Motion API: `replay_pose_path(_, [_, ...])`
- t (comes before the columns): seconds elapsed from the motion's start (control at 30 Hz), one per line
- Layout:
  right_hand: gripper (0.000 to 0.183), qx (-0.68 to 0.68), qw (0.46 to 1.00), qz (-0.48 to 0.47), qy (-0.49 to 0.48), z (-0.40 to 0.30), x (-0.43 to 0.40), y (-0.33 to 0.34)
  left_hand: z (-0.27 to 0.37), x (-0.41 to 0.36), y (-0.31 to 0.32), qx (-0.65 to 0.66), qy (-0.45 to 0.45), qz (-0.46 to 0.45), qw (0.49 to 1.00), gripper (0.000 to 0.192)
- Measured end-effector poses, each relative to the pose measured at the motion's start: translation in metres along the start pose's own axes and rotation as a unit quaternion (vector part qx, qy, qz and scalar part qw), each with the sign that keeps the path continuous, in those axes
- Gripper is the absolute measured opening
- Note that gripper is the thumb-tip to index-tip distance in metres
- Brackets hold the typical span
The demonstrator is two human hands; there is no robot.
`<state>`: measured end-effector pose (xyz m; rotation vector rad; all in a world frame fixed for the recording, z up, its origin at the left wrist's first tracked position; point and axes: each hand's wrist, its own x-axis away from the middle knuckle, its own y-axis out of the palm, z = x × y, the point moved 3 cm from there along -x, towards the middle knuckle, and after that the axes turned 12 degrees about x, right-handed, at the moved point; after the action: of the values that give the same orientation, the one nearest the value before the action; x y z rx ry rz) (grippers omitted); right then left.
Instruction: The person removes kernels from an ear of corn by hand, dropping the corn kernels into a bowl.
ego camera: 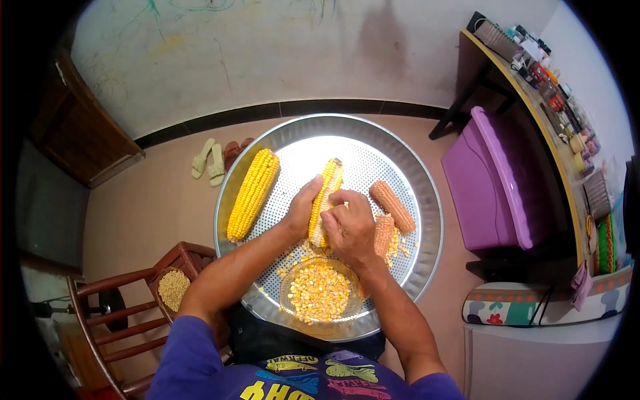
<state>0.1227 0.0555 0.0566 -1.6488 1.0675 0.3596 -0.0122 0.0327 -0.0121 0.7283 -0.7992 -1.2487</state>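
Note:
An ear of dried yellow corn (327, 185) is held tilted over a round perforated metal sieve (305, 155). My left hand (303, 207) grips its left side, thumb pointing up along it. A pale strip without kernels runs down its front. My right hand (350, 225) has its fingers curled against that strip, partly hiding the ear. Below both hands, a clear glass bowl (320, 295) of loose kernels sits in the sieve. A full ear of corn (253, 195) leans at the left rim. Two bare cobs (392, 206) lie at the right, one partly behind my right hand.
Loose kernels (396, 247) are scattered in the sieve. A wooden chair (125, 325) with a bowl of pale beans or grains (173, 289) stands left. Slippers (209, 162) lie by the wall. At right are a purple plastic bin (480, 185) and a cluttered table (545, 115).

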Motion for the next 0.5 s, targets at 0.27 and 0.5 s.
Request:
replay_pose_path(0.27, [0.013,-0.103,0.975,-0.006,0.197,0.011,0.003,0.004,0.019,-0.004,0.006,0.018,0.052,0.0,0.998,0.053])
replay_pose_path(0.5, [0.04,-0.236,0.9,-0.192,0.313,0.019,0.016,0.022,0.036,-0.007,0.001,0.037,0.149,0.011,0.988,0.037])
